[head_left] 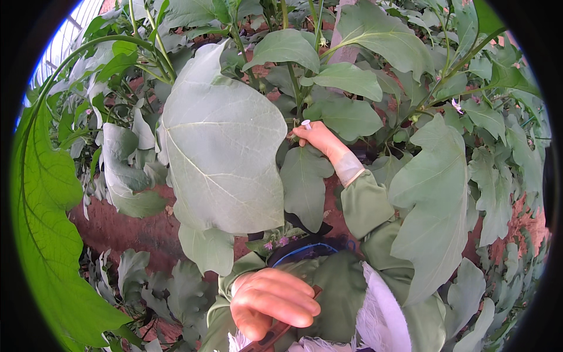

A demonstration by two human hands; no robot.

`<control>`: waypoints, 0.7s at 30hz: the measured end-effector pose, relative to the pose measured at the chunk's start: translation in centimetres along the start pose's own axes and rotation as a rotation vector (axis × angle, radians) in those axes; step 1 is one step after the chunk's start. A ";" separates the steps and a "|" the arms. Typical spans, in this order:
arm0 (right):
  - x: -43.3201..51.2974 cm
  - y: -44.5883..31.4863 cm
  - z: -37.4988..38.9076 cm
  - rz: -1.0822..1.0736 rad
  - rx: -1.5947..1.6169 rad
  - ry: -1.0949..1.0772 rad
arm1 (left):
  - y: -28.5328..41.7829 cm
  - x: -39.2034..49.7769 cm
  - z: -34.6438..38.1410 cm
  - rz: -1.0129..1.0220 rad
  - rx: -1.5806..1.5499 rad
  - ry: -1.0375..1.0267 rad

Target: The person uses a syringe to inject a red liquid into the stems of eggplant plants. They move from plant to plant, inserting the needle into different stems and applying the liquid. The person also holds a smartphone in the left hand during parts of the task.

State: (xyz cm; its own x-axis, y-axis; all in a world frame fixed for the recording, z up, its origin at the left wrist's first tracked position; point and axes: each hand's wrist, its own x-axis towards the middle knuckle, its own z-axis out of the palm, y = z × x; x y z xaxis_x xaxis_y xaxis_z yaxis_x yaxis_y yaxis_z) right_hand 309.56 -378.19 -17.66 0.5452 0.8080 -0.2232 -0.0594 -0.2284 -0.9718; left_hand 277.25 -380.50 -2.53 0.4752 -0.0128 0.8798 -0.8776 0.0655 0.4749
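My right hand (314, 134), in a thin glove, reaches forward to the stem of an eggplant plant and pinches something small at a node; a small white plastic piece (306, 124) shows at its fingers. What exactly the fingertips grip is too small to tell. Close to my body, my left hand (275, 301) is curled over a reddish-brown strip-like object (281, 328), whose kind I cannot tell. A large eggplant leaf (228, 145) hangs between the camera and the plant, left of my right hand. Beneath that hand hangs a smaller leaf (305, 180).
Broad leaves crowd both sides, with a bright green one (44, 211) at the far left and a lobed one (433, 202) at right. Reddish soil (132, 233) shows below. A dark container with a blue cord (308, 250) and pink flowers (283, 241) sits at my waist.
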 end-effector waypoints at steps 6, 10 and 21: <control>-2.0 -1.2 0.2 -0.015 -0.151 0.167 | -1.7 -1.4 -0.9 0.073 0.055 0.109; -5.7 -1.4 -0.7 -0.277 -0.063 0.382 | -3.1 -2.6 -3.1 -0.095 -0.324 0.087; -23.6 4.8 -13.5 -0.195 0.526 0.277 | -9.6 5.4 6.5 0.089 -0.463 -0.102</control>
State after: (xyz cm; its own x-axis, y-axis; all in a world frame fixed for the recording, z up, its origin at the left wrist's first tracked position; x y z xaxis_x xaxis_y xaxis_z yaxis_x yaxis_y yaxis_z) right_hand 307.70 -405.64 -16.01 0.7797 0.6212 -0.0784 -0.3026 0.2642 -0.9158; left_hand 287.87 -387.65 -2.22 0.3704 -0.0831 0.9252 -0.7831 0.5077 0.3591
